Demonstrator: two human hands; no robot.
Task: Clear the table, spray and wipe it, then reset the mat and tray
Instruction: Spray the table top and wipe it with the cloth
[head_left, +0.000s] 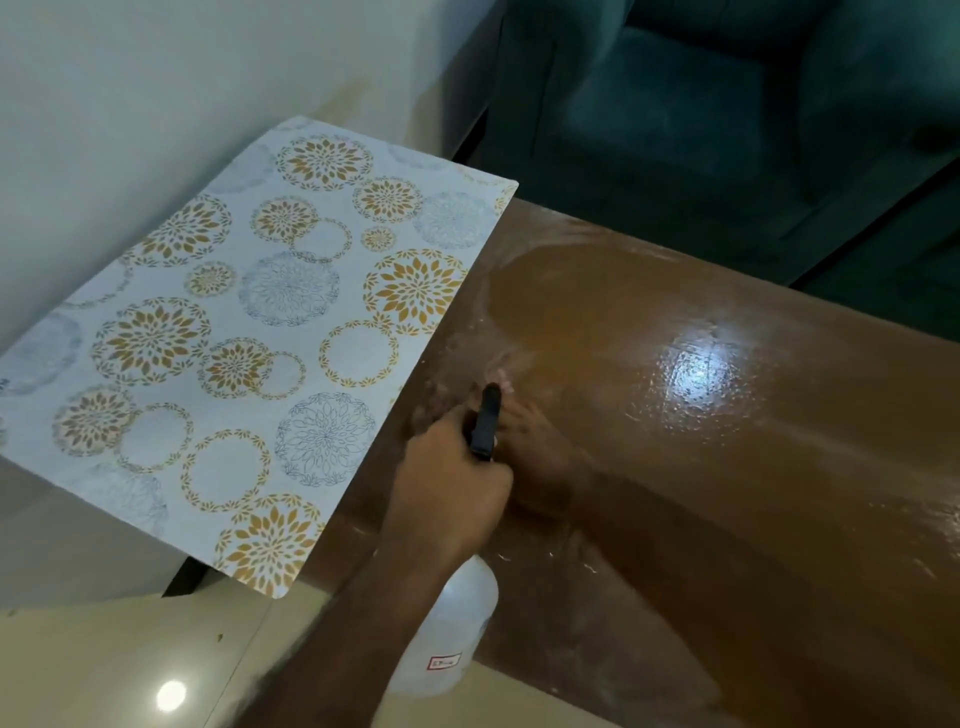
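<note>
One spray bottle, clear body and black trigger head, tilted over the table's near-left edge. One left hand clenched around its neck. Tabletop is wet and glossy with droplets. One floral mat on the left end, overhanging the edge. One green armchair behind.

Mat covers table's left end; right free.
</note>
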